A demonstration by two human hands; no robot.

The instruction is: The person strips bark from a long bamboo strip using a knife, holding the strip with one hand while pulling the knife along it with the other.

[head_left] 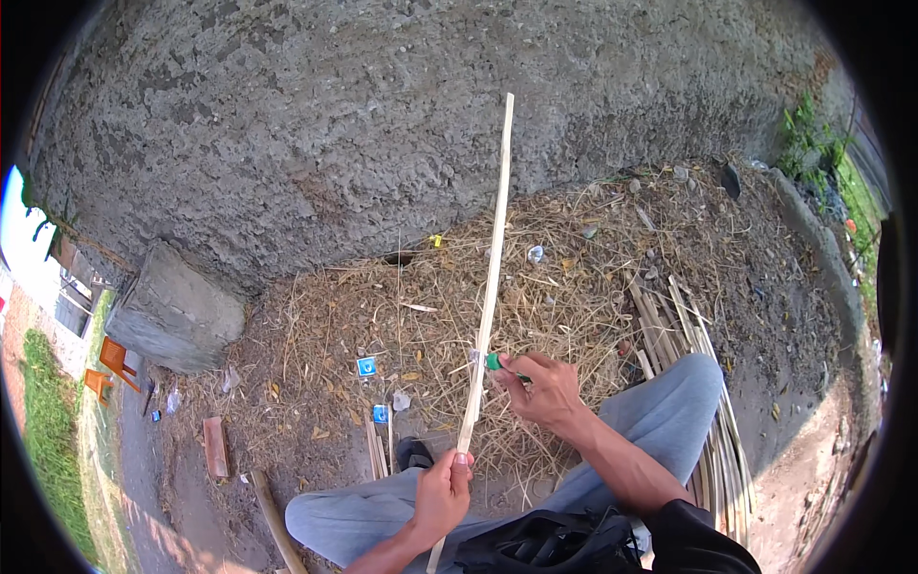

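Observation:
A long, pale bamboo strip [495, 239] slants up from my lap toward the wall. Near its lower end my left hand [443, 496] is closed around it, thumb on top. My right hand [542, 387] grips a green-handled knife [493, 362] against the strip's right side, a little above the left hand. The blade shows only as a small bright patch at the strip. Where the knife meets it, a thin sliver [475, 407] seems to stand along the strip's edge.
Straw-like shavings [564, 316] cover the ground before me, below a rough grey wall [382, 115]. Several cut strips [719, 421] lie beside my right knee. To the left are a concrete block [182, 306], a brick [216, 447] and a wooden pole [277, 524]. Orange chairs [117, 358] stand farther off.

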